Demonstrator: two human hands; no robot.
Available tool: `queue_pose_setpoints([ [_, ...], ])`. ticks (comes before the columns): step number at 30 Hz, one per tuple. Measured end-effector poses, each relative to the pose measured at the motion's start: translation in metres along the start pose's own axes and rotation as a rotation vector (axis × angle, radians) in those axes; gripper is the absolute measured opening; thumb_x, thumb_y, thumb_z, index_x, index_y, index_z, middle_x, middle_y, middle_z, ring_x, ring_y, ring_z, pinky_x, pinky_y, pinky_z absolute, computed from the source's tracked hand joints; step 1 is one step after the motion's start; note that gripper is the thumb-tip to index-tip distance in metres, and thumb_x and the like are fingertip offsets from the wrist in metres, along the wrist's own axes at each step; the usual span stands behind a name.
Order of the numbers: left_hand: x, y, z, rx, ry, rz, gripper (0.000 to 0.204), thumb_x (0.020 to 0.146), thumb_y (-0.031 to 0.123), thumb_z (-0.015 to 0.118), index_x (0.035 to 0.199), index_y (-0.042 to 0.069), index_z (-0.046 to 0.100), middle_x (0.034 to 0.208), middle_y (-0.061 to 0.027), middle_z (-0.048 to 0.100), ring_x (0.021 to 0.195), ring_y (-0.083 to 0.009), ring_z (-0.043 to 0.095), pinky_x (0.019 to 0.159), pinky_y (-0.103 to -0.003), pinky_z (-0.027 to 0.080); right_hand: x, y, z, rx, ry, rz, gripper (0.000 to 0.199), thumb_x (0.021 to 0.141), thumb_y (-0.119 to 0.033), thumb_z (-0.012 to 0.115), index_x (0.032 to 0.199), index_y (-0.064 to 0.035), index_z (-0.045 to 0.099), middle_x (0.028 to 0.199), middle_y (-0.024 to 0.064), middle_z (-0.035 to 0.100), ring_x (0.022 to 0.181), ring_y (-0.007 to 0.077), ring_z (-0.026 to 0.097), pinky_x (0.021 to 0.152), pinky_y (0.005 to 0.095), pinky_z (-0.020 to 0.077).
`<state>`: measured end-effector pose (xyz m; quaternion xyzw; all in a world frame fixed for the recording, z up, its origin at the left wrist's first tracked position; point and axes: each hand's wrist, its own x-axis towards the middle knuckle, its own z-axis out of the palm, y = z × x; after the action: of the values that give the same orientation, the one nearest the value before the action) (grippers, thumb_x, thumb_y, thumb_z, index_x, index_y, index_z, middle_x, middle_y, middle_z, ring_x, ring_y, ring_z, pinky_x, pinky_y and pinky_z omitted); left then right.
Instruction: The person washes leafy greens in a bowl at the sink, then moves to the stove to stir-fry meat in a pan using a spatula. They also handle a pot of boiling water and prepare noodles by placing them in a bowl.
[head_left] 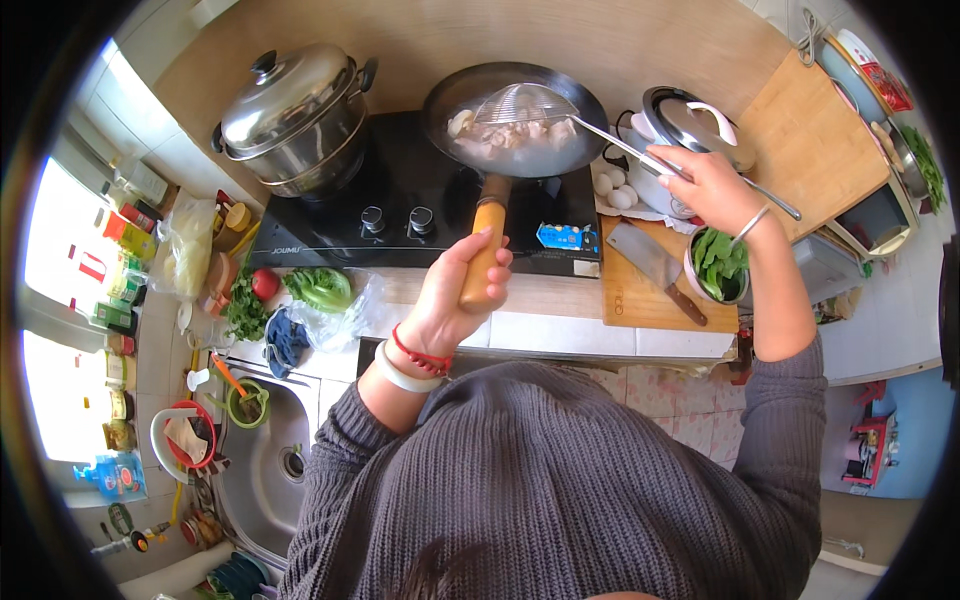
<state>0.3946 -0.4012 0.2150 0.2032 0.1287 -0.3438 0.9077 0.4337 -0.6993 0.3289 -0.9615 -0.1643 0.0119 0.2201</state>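
My left hand [462,283] is wrapped round the wooden handle of a dark wok [583,92] on the black cooktop. Pieces of pale meat [510,140] lie in cloudy liquid inside it. My right hand [705,185] grips the long metal handle of a wire-mesh skimmer [525,104], whose bowl is over the meat in the wok. Below my right hand, a bowl of green leaves [718,265] stands beside a wooden cutting board [630,300] with a cleaver [650,262] lying on it.
A large lidded steamer pot [290,125] stands on the cooktop's left. Eggs [617,190] and a lidded white pot [690,110] are right of the wok. Lettuce [322,288] and a tomato [265,284] lie on the left counter, near the sink [265,480]. Bottles [120,285] line the window side.
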Motion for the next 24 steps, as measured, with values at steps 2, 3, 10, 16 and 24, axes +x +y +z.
queue_pose_setpoints([
  [2,0.001,-0.003,0.003,0.008,0.008,0.001,0.025,0.089,0.020,0.052,0.103,0.002,0.043,0.079,-0.0039,0.049,0.057,-0.0087,0.045,0.046,-0.018,0.039,0.008,0.012,0.014,-0.086,0.036,-0.094,0.034,0.082,-0.014,0.053,0.114,-0.0040,0.054,0.076,0.0172,0.059,0.067,0.0276,0.055,0.064,0.0353,0.0455],
  [3,0.001,-0.004,0.006,0.010,0.025,0.006,0.028,0.089,0.021,0.052,0.106,0.001,0.043,0.079,-0.0033,0.049,0.057,-0.0074,0.044,0.044,-0.017,0.039,0.013,0.017,0.024,-0.128,0.053,-0.144,0.033,0.080,-0.013,0.052,0.112,-0.0043,0.056,0.081,0.0206,0.061,0.073,0.0353,0.060,0.069,0.0393,0.0475],
  [10,0.003,-0.003,0.003,-0.056,-0.002,-0.010,0.024,0.088,0.018,0.053,0.102,0.001,0.043,0.078,-0.0045,0.051,0.056,-0.0099,0.047,0.043,-0.018,0.040,0.047,0.045,0.074,-0.267,0.024,0.013,0.037,0.083,-0.017,0.052,0.120,-0.0094,0.048,0.077,0.0250,0.059,0.073,0.0420,0.057,0.068,0.0462,0.0458],
  [16,0.002,-0.006,0.005,-0.053,0.024,0.031,0.034,0.089,0.022,0.052,0.111,-0.002,0.041,0.081,-0.0040,0.048,0.057,-0.0063,0.044,0.042,-0.015,0.040,0.022,0.045,0.058,-0.260,-0.057,-0.024,0.041,0.083,-0.016,0.054,0.123,-0.0077,0.047,0.078,0.0266,0.058,0.073,0.0421,0.057,0.068,0.0453,0.0457],
  [24,0.001,-0.009,0.008,-0.088,0.054,0.045,0.037,0.089,0.022,0.052,0.113,-0.003,0.041,0.082,-0.0043,0.048,0.058,-0.0068,0.045,0.041,-0.016,0.040,-0.001,0.058,0.003,-0.037,-0.110,-0.045,0.042,0.079,-0.011,0.058,0.120,-0.0033,0.051,0.086,0.0248,0.059,0.071,0.0327,0.057,0.071,0.0351,0.0456],
])
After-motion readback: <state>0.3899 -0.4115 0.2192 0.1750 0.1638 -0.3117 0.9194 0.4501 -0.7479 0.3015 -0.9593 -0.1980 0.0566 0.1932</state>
